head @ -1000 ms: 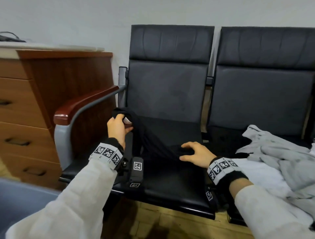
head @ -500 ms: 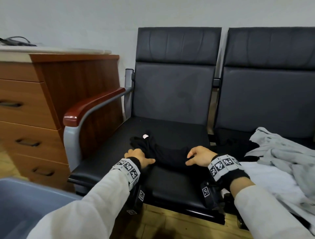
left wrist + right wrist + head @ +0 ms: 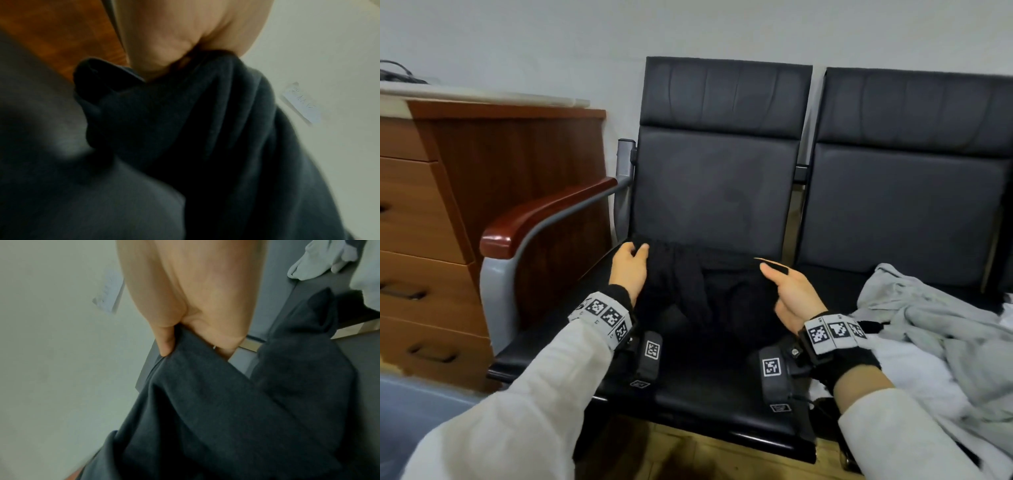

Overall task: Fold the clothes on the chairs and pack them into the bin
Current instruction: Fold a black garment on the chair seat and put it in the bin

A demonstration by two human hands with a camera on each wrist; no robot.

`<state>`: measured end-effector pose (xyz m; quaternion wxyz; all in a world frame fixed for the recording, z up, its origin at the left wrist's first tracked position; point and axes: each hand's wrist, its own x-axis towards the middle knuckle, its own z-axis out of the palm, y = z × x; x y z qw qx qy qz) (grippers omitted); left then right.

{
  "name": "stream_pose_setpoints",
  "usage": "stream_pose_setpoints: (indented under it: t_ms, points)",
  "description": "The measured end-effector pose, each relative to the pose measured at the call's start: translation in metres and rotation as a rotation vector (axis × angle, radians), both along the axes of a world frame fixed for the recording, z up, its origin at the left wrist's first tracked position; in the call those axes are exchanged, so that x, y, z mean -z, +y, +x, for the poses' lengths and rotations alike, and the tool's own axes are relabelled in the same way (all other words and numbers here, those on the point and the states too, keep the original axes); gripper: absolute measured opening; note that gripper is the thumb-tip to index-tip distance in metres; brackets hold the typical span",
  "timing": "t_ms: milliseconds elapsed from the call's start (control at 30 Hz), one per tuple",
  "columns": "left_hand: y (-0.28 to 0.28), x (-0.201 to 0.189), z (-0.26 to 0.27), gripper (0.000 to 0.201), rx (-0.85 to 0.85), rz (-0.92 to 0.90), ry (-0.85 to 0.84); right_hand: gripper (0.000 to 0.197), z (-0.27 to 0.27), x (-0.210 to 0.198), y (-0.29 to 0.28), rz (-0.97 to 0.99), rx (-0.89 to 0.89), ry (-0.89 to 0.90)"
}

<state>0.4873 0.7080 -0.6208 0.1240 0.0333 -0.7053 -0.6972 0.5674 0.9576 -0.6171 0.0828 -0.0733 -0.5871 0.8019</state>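
A black garment [image 3: 688, 287] hangs lifted over the seat of the left black chair [image 3: 715, 192]. My left hand [image 3: 631, 265] grips its top edge on the left; in the left wrist view the dark cloth [image 3: 185, 121] bunches under my palm [image 3: 174, 35]. My right hand [image 3: 789, 291] pinches the other end of that edge, thumb on top; the right wrist view has my thumb and fingers [image 3: 166, 340] closed on the dark cloth [image 3: 216, 402]. The blue-grey bin [image 3: 410, 411] sits at the lower left.
A heap of grey and white clothes [image 3: 941, 335] lies on the right chair [image 3: 907, 205]. A wooden drawer cabinet [image 3: 441, 219] stands left of the chairs, beside the red-brown armrest [image 3: 541, 216]. The wall is close behind the chairs.
Both hands have taken hold of the black garment's edge, lifted it off the seat and spread it apart; half a second ago they rested low on the bunched cloth.
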Motion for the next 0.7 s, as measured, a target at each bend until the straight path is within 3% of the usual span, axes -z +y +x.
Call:
stream_pose_setpoints:
  t_ms: [67, 133, 200, 233, 300, 400, 433, 500, 600, 700]
  points:
    - [-0.002, 0.001, 0.006, 0.023, 0.054, 0.153, -0.071, 0.026, -0.006, 0.008, -0.004, -0.01, 0.083, -0.051]
    - [-0.001, 0.006, 0.018, 0.024, 0.22, 0.331, -0.222, 0.026, -0.01, 0.015, -0.002, -0.03, 0.143, -0.115]
    - [0.004, 0.019, 0.024, 0.066, 0.379, 0.289, -0.336, 0.028, -0.014, 0.018, 0.002, -0.033, 0.159, -0.16]
    - [0.006, 0.022, 0.028, 0.082, 0.403, 0.198, -0.367, 0.028, -0.015, 0.02, 0.003, -0.033, 0.16, -0.174]
    - [0.014, 0.024, 0.04, 0.088, 0.441, -0.116, -0.371, 0.028, -0.014, 0.02, 0.003, -0.047, 0.166, -0.178]
    - [0.01, 0.033, 0.047, 0.064, 0.287, -0.796, -0.337, 0.02, -0.01, 0.018, 0.004, -0.067, 0.168, -0.165]
    - [0.004, 0.035, 0.047, 0.052, 0.213, -0.88, -0.365, 0.018, -0.008, 0.017, 0.006, -0.066, 0.175, -0.159]
    - [-0.013, 0.043, 0.042, 0.038, 0.138, -0.79, -0.428, 0.02, -0.005, 0.015, 0.013, -0.06, 0.208, -0.15]
    - [-0.03, 0.035, 0.047, 0.016, 0.154, -0.223, -0.372, 0.016, -0.003, 0.015, 0.029, -0.093, 0.312, -0.125]
    - [-0.051, 0.012, 0.054, 0.022, 0.126, 0.244, -0.304, 0.015, -0.002, 0.014, 0.048, -0.093, 0.406, -0.054]
